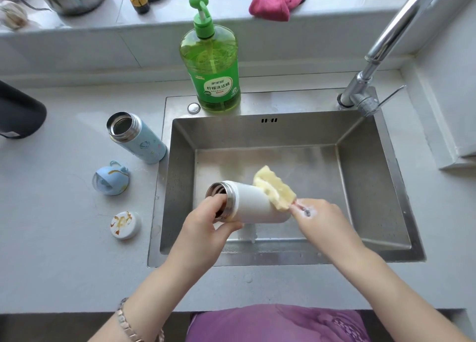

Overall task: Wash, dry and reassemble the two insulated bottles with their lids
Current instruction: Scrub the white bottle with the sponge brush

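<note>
Over the steel sink (373,177), my left hand (206,223) grips the steel neck of a white insulated bottle (253,205), held on its side with the mouth pointing left. My right hand (319,215), soapy, grips the handle of a yellow sponge brush (273,187), whose sponge head lies against the bottle's outer wall. A light blue insulated bottle (140,138) stands open on the counter left of the sink. In front of it lie a blue lid (110,178) and a white lid (125,224) with a gold pattern.
A green pump bottle of dish soap (212,66) stands on the sink's back rim. The chrome tap (371,66) rises at the back right. A pink cloth (277,1) lies on the sill. A dark object (18,112) sits at the far left.
</note>
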A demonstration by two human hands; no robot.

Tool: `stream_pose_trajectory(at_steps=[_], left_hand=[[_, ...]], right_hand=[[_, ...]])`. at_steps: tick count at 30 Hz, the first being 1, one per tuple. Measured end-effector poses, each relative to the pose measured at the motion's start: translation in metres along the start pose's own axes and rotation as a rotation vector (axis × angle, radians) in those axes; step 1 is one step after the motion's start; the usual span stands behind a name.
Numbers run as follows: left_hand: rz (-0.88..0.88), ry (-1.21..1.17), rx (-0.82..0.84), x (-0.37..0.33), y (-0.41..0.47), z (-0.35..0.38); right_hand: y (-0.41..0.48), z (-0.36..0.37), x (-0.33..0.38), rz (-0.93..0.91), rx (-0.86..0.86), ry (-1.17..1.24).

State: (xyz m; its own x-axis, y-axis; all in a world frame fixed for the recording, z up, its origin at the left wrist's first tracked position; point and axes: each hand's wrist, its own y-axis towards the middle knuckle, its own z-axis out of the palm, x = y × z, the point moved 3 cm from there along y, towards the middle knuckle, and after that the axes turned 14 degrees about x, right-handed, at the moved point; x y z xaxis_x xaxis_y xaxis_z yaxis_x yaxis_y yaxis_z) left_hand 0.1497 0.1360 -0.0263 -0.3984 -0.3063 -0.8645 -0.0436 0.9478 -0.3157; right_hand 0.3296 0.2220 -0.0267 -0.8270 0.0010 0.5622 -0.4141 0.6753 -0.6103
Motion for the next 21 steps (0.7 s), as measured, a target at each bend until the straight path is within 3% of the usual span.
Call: stream_pose_trajectory(at_steps=[4,8,13,16,18,21], left_hand=[[0.005,-0.062,-0.013,0.004,0.001,0.001],[0.019,-0.104,-0.048,0.003,-0.001,-0.002],[0.035,-0.132,-0.038,-0.005,0.001,0.002],[0.019,-0.170,-0.084,-0.006,0.000,-0.004],[0.008,-0.201,-0.093,-0.006,-0.001,-0.007],[0.019,-0.262,-0.062,-0.007,-0.001,-0.005]], right_hand=[[-0.018,0.016,0.021,-0.246,0.013,0.086],[-0.002,0.000,-0.009,0.003,-0.022,0.045],[-0.020,0.014,0.017,-0.216,0.007,0.113],[-0.003,-0.001,-0.020,-0.031,-0.041,0.130],[0.007,-0.007,-0.045,0.123,-0.037,0.360],[0.015,0.001,-0.050,0.182,0.106,0.945]])
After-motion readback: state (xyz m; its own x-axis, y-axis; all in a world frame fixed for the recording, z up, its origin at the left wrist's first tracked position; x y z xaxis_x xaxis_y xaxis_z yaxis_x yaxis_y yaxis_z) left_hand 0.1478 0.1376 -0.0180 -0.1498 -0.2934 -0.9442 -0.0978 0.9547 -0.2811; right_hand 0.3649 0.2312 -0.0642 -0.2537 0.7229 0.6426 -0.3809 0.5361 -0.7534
